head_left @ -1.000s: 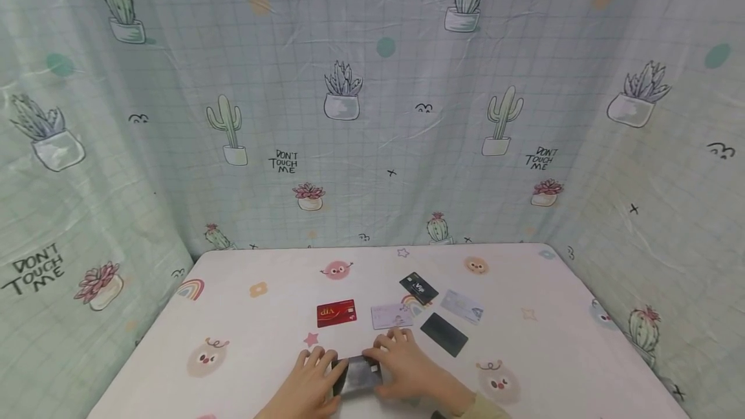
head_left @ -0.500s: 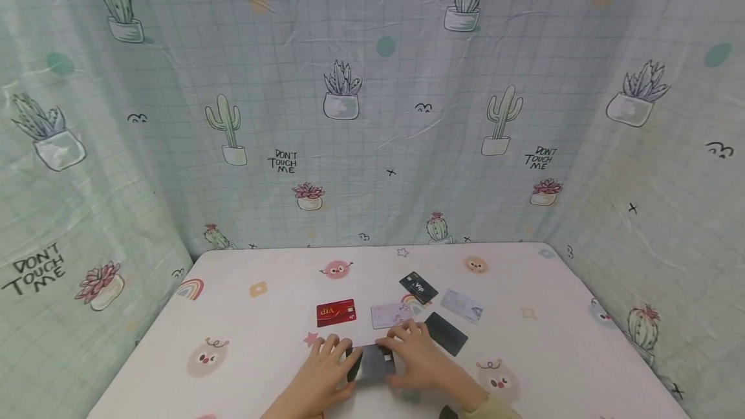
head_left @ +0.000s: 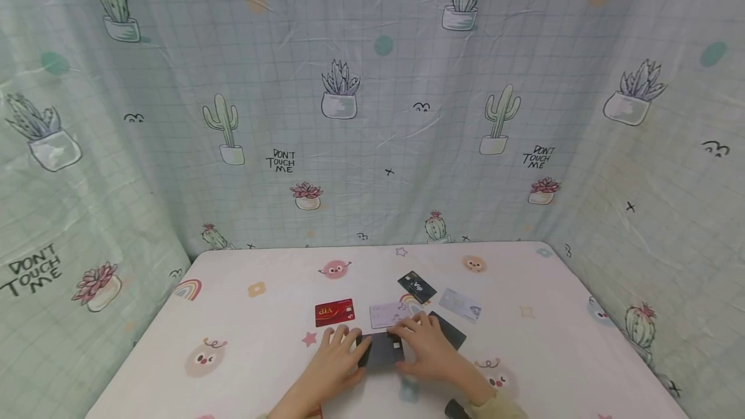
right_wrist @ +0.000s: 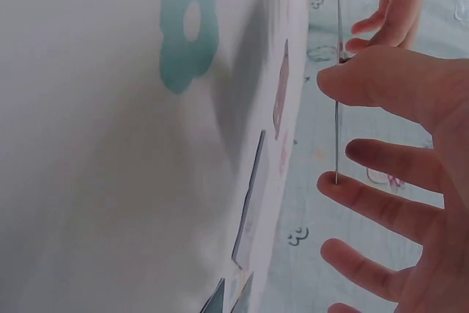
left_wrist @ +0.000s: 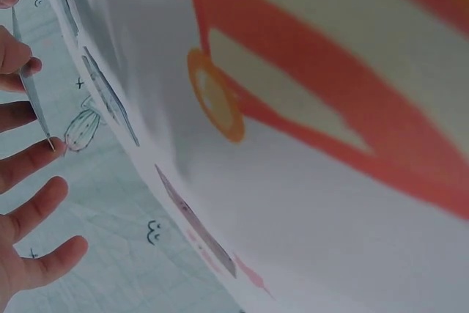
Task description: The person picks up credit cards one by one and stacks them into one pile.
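A dark grey card (head_left: pixel 381 349) with a small chip near its right end is held above the table between both hands. My left hand (head_left: pixel 335 361) pinches its left end and my right hand (head_left: pixel 433 349) pinches its right end, thumbs on the near edge and fingers on the far edge. In the right wrist view the thin card (right_wrist: pixel 337 126) appears edge-on, apart from the table. Just beyond the hands lie a red VIP card (head_left: pixel 334 313) and a pale purple card (head_left: pixel 385 315). A plain black card (head_left: pixel 453 332) is partly hidden behind my right hand.
A black Vip card (head_left: pixel 416 286) and a pale blue card (head_left: pixel 461 304) lie flat farther back on the right. The white table (head_left: pixel 233 328) bears printed cartoon figures. A cactus-print curtain (head_left: pixel 372 147) encloses its back and sides. A dark object (head_left: pixel 456 409) shows by the right sleeve.
Both hands have moved forward and slightly right, carrying the dark grey card between them. My right hand now covers more of the plain black card. The other cards stay put.
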Motion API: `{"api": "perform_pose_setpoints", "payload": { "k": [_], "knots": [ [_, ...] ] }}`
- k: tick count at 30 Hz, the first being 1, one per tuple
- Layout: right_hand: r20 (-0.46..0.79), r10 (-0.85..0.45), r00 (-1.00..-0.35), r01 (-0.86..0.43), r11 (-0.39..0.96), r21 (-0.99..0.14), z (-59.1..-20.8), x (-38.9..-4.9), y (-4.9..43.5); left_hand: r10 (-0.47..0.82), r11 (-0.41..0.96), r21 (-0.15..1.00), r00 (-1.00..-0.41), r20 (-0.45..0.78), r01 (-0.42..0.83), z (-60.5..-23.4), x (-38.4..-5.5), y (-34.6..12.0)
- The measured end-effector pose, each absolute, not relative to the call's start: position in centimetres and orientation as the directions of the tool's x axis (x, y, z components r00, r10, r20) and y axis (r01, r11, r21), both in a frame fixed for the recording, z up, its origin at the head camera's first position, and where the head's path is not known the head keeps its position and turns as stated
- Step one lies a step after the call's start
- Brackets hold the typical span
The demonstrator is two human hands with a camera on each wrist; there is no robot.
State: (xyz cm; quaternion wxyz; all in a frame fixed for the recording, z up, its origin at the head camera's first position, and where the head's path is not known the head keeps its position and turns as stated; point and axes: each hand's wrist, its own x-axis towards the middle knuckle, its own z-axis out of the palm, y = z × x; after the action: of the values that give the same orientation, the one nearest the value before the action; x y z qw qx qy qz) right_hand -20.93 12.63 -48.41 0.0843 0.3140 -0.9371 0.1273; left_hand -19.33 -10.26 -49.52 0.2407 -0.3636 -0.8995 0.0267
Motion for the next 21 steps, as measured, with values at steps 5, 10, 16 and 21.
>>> {"api": "perform_pose_setpoints", "payload": {
  "k": [5,10,16,21],
  "knots": [
    [0.286,-0.558,-0.779,-0.618,0.761,-0.199,-48.3,-21.1,13.0,0.658,0.743,-0.231,-0.624,0.422,0.628,-49.6,-19.7,-9.9],
    [0.314,-0.539,-0.781,-0.611,0.764,-0.207,-48.3,-21.3,13.3,0.650,0.750,-0.218,-0.638,0.413,0.624,-49.5,-19.9,-9.5],
    [0.342,-0.528,-0.778,-0.611,0.763,-0.210,-48.4,-21.7,13.7,0.646,0.753,-0.182,-0.658,0.387,0.632,-49.3,-20.3,-9.2],
    [0.346,-0.524,-0.778,-0.610,0.763,-0.216,-48.3,-22.1,14.0,0.640,0.762,-0.163,-0.688,0.342,0.627,-49.2,-20.8,-9.0]
  ]
}}
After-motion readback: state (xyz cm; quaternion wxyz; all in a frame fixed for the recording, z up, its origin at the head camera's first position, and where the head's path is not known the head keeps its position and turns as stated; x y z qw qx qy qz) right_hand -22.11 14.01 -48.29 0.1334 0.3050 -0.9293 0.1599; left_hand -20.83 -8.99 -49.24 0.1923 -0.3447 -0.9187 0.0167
